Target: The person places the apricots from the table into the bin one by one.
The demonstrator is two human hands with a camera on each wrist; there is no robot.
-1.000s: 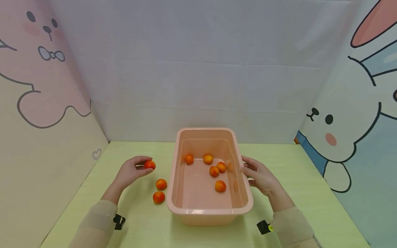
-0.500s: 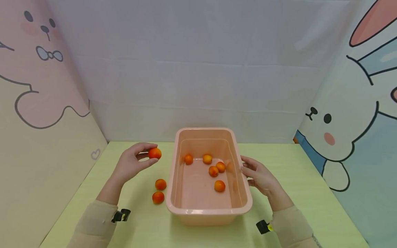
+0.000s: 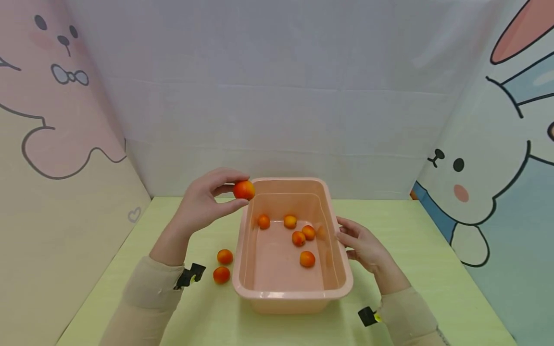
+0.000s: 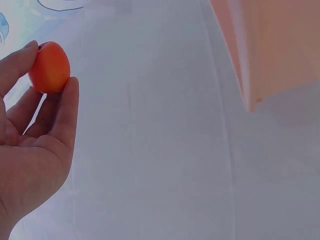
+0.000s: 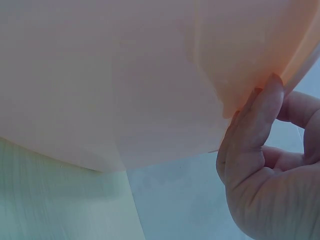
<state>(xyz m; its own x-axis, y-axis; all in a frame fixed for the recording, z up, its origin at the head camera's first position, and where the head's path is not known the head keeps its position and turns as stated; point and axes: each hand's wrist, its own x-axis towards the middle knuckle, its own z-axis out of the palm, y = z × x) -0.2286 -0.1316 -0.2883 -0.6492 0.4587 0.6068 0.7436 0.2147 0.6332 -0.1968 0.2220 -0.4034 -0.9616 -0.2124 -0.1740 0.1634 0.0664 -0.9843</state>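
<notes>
My left hand (image 3: 207, 199) pinches an orange-red round fruit (image 3: 244, 190) between thumb and fingertips, raised at the far left corner of the pink plastic tub (image 3: 292, 294). In the left wrist view the fruit (image 4: 50, 68) is smooth, with a small dark spot near the thumb. My right hand (image 3: 362, 244) holds the tub's right side at the rim; from the right wrist view its fingers (image 5: 255, 117) lie against the outer wall, just under the rim. Several similar fruits (image 3: 298, 239) lie scattered on the tub's floor.
Two more fruits, one farther back (image 3: 225, 256) and one nearer (image 3: 221, 275), lie on the pale green table (image 3: 203, 322) just left of the tub. A white sheet (image 3: 277, 96) hangs behind, and cartoon-printed panels (image 3: 497, 192) flank both sides.
My left hand has lifted the fruit up from beside the tub and carried it right, to the tub's far left corner. The right hand and tub have stayed put.
</notes>
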